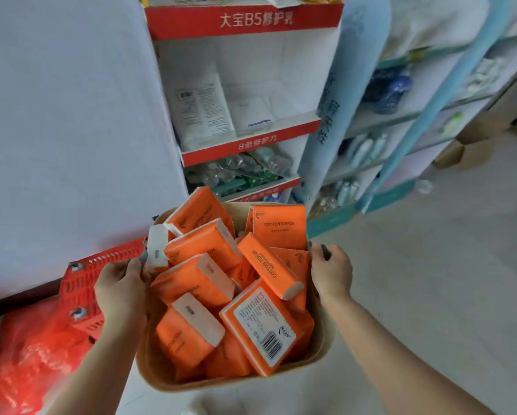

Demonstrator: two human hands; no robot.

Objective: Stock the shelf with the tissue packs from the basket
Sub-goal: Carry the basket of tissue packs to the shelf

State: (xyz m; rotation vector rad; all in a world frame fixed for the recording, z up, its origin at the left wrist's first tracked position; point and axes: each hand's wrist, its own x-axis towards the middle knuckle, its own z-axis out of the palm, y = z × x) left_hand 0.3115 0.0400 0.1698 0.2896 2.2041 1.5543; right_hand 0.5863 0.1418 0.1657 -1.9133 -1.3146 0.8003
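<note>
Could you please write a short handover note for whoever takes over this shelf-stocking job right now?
Hands: the left hand grips the left rim of the basket, and the right hand grips the right rim.
Things: the orange tissue packs lie piled loosely in the basket, which is held in front of the red-fronted shelf.
Done: nothing yet; no orange pack shows on the shelf.
Left: move every pack from the basket onto the shelf.

The tissue packs (221,295) lie in the basket (161,375), before the shelf (245,121), with a crate (83,292) to its left.
</note>
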